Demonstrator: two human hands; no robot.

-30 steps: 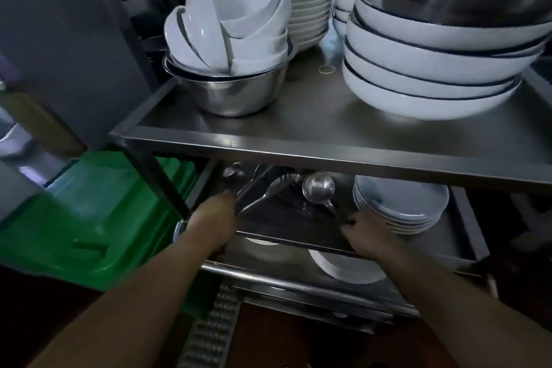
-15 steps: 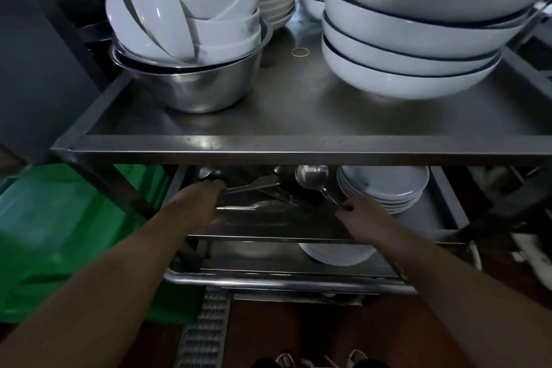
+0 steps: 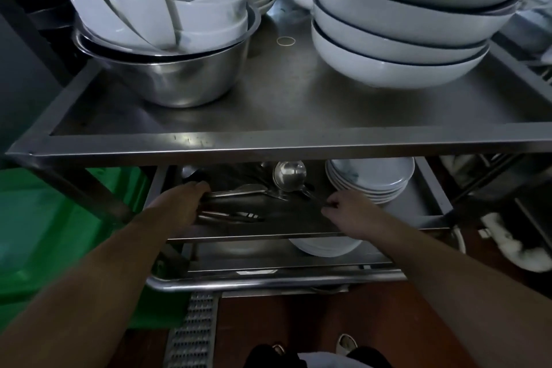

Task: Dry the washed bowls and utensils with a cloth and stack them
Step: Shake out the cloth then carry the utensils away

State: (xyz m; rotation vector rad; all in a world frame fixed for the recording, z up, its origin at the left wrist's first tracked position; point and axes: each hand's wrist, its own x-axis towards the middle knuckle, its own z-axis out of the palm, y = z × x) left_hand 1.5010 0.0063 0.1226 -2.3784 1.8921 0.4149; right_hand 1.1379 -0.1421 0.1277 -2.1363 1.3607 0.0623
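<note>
Middle shelf (image 3: 298,218): left hand (image 3: 179,203) grip closed on utensil handles (image 3: 236,193); right hand (image 3: 349,213) pinches ladle (image 3: 289,175) handle, bowl lying beyond fingers; plate stack (image 3: 370,179) just right; top shelf (image 3: 268,145) edge overhangs.

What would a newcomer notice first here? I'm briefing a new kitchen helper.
Likely the stack of wide white bowls at the top shelf's right, and the steel basin at its left, crammed with tilted white bowls. On the shelf below, the left hand grips utensils, and the right hand pinches the ladle handle beside stacked plates.
</note>
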